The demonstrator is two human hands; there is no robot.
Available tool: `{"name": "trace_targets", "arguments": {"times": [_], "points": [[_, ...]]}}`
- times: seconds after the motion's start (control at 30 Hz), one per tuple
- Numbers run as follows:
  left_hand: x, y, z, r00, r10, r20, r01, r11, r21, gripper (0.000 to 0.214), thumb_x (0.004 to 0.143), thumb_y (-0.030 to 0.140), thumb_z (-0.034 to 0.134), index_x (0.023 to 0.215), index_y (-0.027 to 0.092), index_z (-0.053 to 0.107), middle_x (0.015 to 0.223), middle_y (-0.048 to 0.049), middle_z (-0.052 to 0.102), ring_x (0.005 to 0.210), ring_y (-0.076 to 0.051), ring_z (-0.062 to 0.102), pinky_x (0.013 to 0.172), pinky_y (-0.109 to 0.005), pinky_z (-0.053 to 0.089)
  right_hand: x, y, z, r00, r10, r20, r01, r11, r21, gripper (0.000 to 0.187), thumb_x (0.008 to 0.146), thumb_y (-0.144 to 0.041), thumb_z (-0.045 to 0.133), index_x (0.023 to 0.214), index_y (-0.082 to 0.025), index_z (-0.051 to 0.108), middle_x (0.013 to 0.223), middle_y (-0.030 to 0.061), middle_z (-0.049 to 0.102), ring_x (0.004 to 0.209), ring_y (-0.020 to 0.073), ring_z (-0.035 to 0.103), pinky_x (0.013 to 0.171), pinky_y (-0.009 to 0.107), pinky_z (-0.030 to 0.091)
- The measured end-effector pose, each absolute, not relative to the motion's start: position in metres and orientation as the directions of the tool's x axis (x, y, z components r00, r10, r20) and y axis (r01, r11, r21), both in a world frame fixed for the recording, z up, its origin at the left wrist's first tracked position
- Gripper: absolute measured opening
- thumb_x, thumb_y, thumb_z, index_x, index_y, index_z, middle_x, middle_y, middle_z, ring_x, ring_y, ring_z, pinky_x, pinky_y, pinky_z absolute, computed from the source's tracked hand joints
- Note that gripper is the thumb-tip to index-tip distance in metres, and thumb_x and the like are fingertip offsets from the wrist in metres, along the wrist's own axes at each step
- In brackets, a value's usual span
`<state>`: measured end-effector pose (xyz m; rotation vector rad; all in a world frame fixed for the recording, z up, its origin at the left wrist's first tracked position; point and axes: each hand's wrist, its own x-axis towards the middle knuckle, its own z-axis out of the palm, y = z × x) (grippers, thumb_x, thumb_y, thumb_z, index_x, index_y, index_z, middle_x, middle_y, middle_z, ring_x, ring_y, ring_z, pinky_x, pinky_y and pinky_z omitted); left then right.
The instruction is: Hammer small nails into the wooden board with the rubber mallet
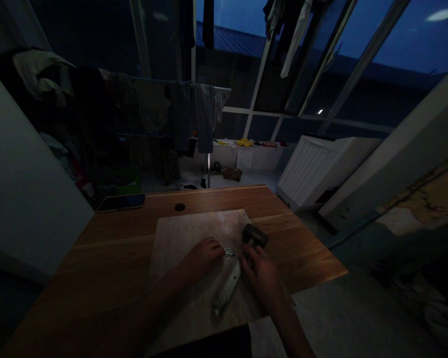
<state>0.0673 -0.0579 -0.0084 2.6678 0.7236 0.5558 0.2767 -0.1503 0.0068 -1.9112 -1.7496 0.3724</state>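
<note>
Board [175, 246] on table [306, 251], laundry [204, 117] beyond

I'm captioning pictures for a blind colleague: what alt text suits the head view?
In dim light, a left hand is at some nails and a right hand close to a hammer's head, over a board on a wooden table. A phone lies far left.

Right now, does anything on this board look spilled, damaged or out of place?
Nothing plainly stands out. The nails lie bunched by your left hand, and the hammer lies at your right hand; dim light could hide finer damage.
</note>
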Motion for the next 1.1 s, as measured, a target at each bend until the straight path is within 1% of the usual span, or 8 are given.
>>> {"name": "trace_targets", "arguments": {"times": [0.07,0.17,0.27,0.37,0.47,0.6,0.87,1.1], "points": [[0.07,-0.058,-0.008,0.802,0.536,0.264,0.433,-0.826,0.36,0.017,0.098,0.012,0.056,0.102,0.018,0.072,0.099,-0.0071,0.072,0.097,-0.022,0.064,0.089,-0.036,0.051,0.276,-0.145,0.017,0.03,0.986,0.161,0.876,0.052,-0.479,0.032,0.099,-0.025,0.051,0.119,-0.022,0.076,0.121,0.014,0.069,0.115,0.0278,0.064,0.101,0.037,0.049],[0.075,-0.058,-0.007,0.776,0.578,0.254,0.467,-0.796,0.385,0.016,0.099,0.014,0.056,0.104,0.018,0.071,0.1,-0.0067,0.074,0.098,-0.022,0.065,0.088,-0.034,0.05,0.277,-0.13,0.034,-0.117,0.989,0.092,0.912,0.143,-0.384,0.031,0.097,-0.016,0.052,0.109,-0.023,0.079,0.114,0.0119,0.072,0.113,0.0269,0.062,0.1,0.035,0.046],[0.079,-0.057,-0.006,0.75,0.609,0.257,0.474,-0.767,0.433,0.016,0.1,0.014,0.055,0.106,0.018,0.07,0.103,-0.006,0.074,0.1,-0.021,0.065,0.089,-0.033,0.051,0.278,-0.111,0.045,-0.205,0.979,-0.018,0.939,0.191,-0.286,0.032,0.094,-0.009,0.053,0.106,-0.021,0.08,0.11,0.0127,0.075,0.107,0.0263,0.066,0.094,0.033,0.046],[0.077,-0.057,-0.009,0.739,0.609,0.288,0.468,-0.771,0.432,0.018,0.1,0.015,0.054,0.108,0.018,0.07,0.107,-0.0069,0.072,0.102,-0.021,0.064,0.089,-0.033,0.051,0.275,-0.096,0.05,-0.265,0.957,-0.114,0.941,0.231,-0.246,0.031,0.093,-0.007,0.053,0.104,-0.018,0.081,0.108,0.0142,0.078,0.099,0.0249,0.071,0.083,0.029,0.046],[0.071,-0.059,-0.013,0.775,0.542,0.324,0.409,-0.822,0.396,0.019,0.101,0.017,0.055,0.112,0.02,0.07,0.113,-0.0071,0.07,0.106,-0.021,0.063,0.092,-0.034,0.052,0.272,-0.086,0.049,-0.316,0.933,-0.173,0.926,0.263,-0.272,0.029,0.093,-0.008,0.054,0.099,-0.017,0.081,0.102,0.0136,0.08,0.093,0.0236,0.074,0.076,0.027,0.046],[0.064,-0.064,-0.018,0.824,0.46,0.331,0.362,-0.877,0.316,0.019,0.1,0.019,0.059,0.115,0.021,0.07,0.121,-0.008,0.069,0.113,-0.023,0.061,0.099,-0.039,0.049,0.274,-0.08,0.048,-0.368,0.914,-0.169,0.887,0.291,-0.359,0.031,0.09,-0.005,0.055,0.099,-0.018,0.082,0.104,0.0105,0.081,0.095,0.021,0.074,0.077,0.024,0.046],[0.063,-0.076,-0.012,0.83,0.457,0.319,0.365,-0.878,0.309,0.018,0.102,0.026,0.057,0.115,0.02,0.068,0.122,-0.0091,0.07,0.118,-0.025,0.06,0.102,-0.042,0.047,0.281,-0.076,0.043,-0.412,0.901,-0.136,0.853,0.328,-0.406,0.031,0.088,-0.002,0.052,0.089,-0.016,0.08,0.095,0.0095,0.081,0.089,0.0199,0.074,0.074,0.024,0.044],[0.064,-0.079,-0.012,0.827,0.458,0.326,0.355,-0.875,0.328,0.022,0.105,0.028,0.053,0.12,0.023,0.068,0.123,-0.008,0.071,0.118,-0.024,0.061,0.102,-0.042,0.047,0.28,-0.08,0.044,-0.399,0.907,-0.132,0.865,0.325,-0.382,0.03,0.088,-0.005,0.052,0.092,-0.016,0.08,0.098,0.0101,0.08,0.09,0.0207,0.073,0.074,0.024,0.043]]}}
